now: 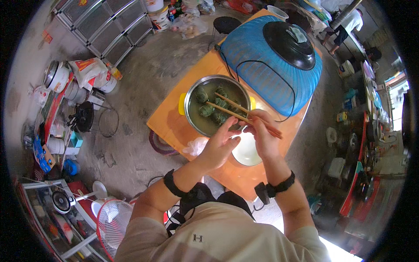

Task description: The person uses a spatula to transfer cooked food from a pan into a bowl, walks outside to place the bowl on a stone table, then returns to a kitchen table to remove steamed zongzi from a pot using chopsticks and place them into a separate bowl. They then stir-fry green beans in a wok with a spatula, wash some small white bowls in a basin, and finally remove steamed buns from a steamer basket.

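Observation:
My right hand (262, 132) holds a pair of wooden chopsticks (229, 111), their tips over a round steel pot (187, 115) with yellow handles. Several leaf-wrapped, string-tied bundles (206, 110) lie in cloudy liquid in the pot. My left hand (221, 144) is beside the pot's near rim, thumb and fingers apart, with nothing seen in it. A white bowl (247, 152) stands on the table below and between my hands, partly hidden by my right hand.
The pot is on an orange wooden table (170, 101). A blue mesh food cover (252, 52) with a black lid (289, 46) on it takes up the far side. A crumpled white plastic bag (195, 146) lies by the near left edge. A black stool (226, 25) and a distant person (350, 28) are beyond.

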### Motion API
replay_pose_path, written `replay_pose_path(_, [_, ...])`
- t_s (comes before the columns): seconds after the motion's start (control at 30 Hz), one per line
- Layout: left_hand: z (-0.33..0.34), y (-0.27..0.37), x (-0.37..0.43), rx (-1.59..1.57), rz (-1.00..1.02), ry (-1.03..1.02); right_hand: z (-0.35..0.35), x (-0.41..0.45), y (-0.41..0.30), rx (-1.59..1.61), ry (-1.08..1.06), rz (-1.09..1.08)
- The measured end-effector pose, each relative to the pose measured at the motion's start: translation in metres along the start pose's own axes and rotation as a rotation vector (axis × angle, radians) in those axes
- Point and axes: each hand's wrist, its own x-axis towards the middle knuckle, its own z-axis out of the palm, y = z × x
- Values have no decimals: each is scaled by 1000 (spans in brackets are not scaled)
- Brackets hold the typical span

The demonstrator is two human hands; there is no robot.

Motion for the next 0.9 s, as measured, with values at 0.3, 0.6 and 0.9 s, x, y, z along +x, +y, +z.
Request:
replay_pose_path(0.3, [-35, 16, 4, -139, -169, 24, 38, 37, 47, -171, -9, 135])
replay_pose_path(0.6, [-24, 4, 16, -173, -147, -64, 27, 30, 57, 118, 231, 159])
replay_pose_path(0.9, [-5, -4, 10, -88, -220, -143, -2, 11, 50, 456, 313, 211])
